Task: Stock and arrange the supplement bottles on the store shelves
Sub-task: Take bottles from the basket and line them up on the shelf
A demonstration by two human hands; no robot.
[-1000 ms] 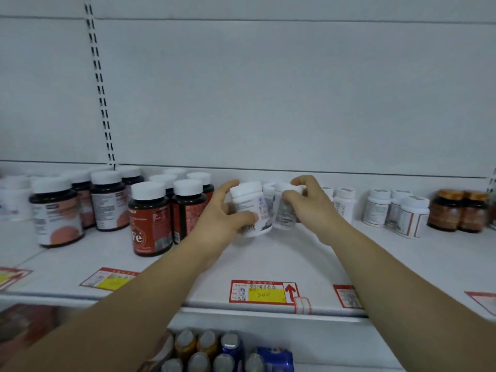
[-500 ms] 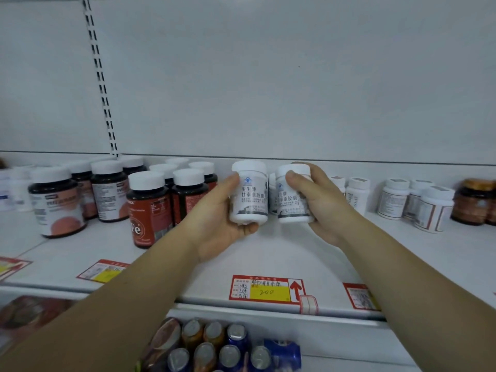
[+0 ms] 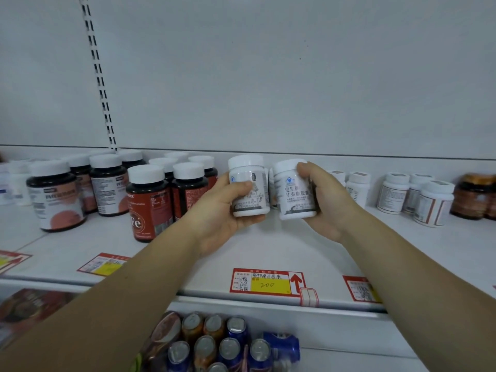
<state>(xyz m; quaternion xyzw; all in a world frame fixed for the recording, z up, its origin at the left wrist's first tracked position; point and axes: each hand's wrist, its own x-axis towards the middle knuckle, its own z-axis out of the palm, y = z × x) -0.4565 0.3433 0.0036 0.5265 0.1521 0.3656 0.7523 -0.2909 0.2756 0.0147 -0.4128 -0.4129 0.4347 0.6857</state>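
While I am holding a bottle in each hand above and behind the yellow price tag, neither one seems to be resting on the shelf; my left hand is curling thumb and fingers round the left white bottle; my right hand is clasping the right white bottle, one fingertip pressing on its cap; both bottles are sitting upright, just beside each other, labels facing me. I am judging the next move to be setting them down behind the tag; the danger is lying in the neighbours; the dark Fe bottle, up and left of the tag, is standing near my left forearm, so a careless sweep could be toppling it; the held pair could be knocking together and slipping; anything dropped in front of the tag would be falling among the drink cans below it.
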